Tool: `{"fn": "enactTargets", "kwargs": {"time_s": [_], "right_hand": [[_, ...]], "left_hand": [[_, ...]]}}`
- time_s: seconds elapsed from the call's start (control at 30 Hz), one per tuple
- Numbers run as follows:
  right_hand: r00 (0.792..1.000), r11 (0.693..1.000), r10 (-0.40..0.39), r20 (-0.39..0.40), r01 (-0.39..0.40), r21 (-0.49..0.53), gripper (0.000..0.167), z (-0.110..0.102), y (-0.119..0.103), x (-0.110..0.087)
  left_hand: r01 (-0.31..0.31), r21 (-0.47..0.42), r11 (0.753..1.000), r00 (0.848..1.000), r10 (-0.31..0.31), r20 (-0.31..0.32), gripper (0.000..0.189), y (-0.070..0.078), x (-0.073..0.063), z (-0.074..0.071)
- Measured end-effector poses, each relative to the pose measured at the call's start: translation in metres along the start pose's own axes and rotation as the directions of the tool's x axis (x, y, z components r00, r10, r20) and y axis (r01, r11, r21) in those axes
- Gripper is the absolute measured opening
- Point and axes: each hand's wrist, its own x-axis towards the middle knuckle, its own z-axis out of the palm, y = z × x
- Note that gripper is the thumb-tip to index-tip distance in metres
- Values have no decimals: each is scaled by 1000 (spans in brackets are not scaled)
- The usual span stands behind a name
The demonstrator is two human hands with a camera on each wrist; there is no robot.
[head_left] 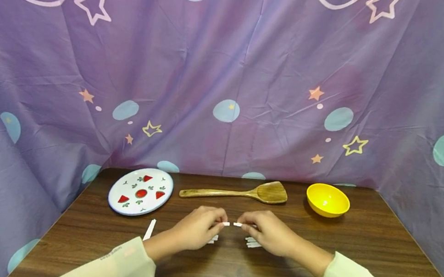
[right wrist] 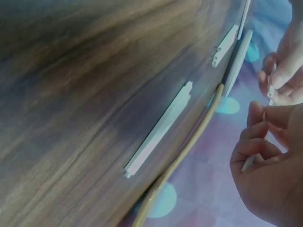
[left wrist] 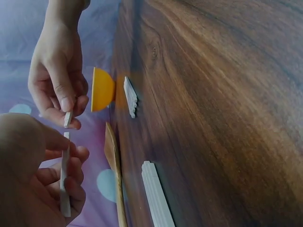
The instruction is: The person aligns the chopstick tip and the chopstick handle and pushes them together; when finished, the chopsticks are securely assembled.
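Observation:
In the head view my left hand (head_left: 199,229) pinches a thin white stick (head_left: 226,224) whose end points right. Facing it, my right hand (head_left: 270,233) pinches another white stick (head_left: 237,224), with a small gap between the two ends. The left wrist view shows the left hand's stick (left wrist: 65,175) running along the curled fingers, and the short tip of the right hand's stick (left wrist: 68,118). Both hands are raised over the table. Below them lie two small groups of white sticks, a left group (left wrist: 156,194) and a right group (left wrist: 129,98), each side by side.
Another white stick (head_left: 149,230) lies left of the left forearm. Behind the hands are a plate (head_left: 122,188) with red fruit patterns, a wooden spatula (head_left: 219,193) and a yellow bowl (head_left: 327,200). A purple patterned cloth (head_left: 272,70) hangs behind the brown table (head_left: 379,250).

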Motion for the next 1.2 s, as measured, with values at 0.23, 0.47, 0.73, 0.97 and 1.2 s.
{"fn": "enactTargets", "kwargs": {"time_s": [0.23, 0.47, 0.73, 0.97, 1.2], "right_hand": [[996, 993, -69, -59, 63, -95, 12, 2, -8, -1], [993, 987, -90, -78, 78, -141, 13, 3, -11, -1], [992, 987, -97, -74, 86, -138, 13, 4, -11, -2], [996, 996, -32, -89, 25, -85, 10, 2, -14, -4], [993, 1000, 17, -113, -20, -21, 5, 2, -18, -5]], "left_hand": [[-11, -22, 1000, 1000, 11, 1, 4, 3, 0, -1], [-17, -58, 998, 1000, 17, -7, 5, 6, 0, -2], [0, -64, 998, 1000, -1, -10, 9, 9, -1, -2], [7, -28, 1000, 999, -8, -47, 10, 8, -4, -2], [3, -44, 999, 997, -7, -77, 8, 10, -5, -3]]}}
